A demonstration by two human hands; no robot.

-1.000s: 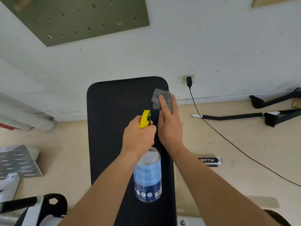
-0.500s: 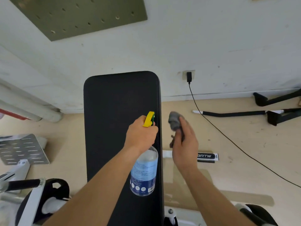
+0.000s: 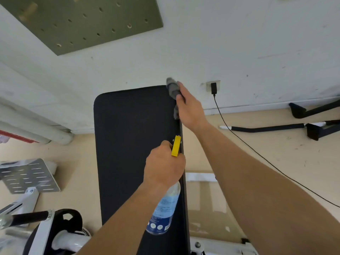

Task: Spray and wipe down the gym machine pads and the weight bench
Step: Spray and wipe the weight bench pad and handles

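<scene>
gripping a bunched grey cloth (image 3: 172,87) in curled fingers, the right hand (image 3: 191,109) holds it against the far right corner of the black weight bench pad (image 3: 132,144), at the end nearest the white wall. part of the cloth sticks out past the fingertips, and a fold hangs under the hand along the pad's right edge. the left hand (image 3: 163,170) is wrapped round the neck of a clear spray bottle (image 3: 163,214), fingers closed on it. the yellow spray head (image 3: 176,145) pokes out above the knuckles and points toward the far end of the bench. i cannot tell whether a finger sits on the trigger. the bottle's body, with its blue label, hangs below the wrist over the right side of the pad, and contact with the pad cannot be told. a green pegboard (image 3: 82,21) is fixed to the wall at upper left. a black plug (image 3: 213,88) sits in a wall socket just right of the cloth, its cable (image 3: 257,153) trailing across the beige floor. a black padded bar (image 3: 266,128) lies on the floor at right, a perforated grey metal plate (image 3: 27,175) stands at left, and white pipes (image 3: 36,129) run along the wall base.
</scene>
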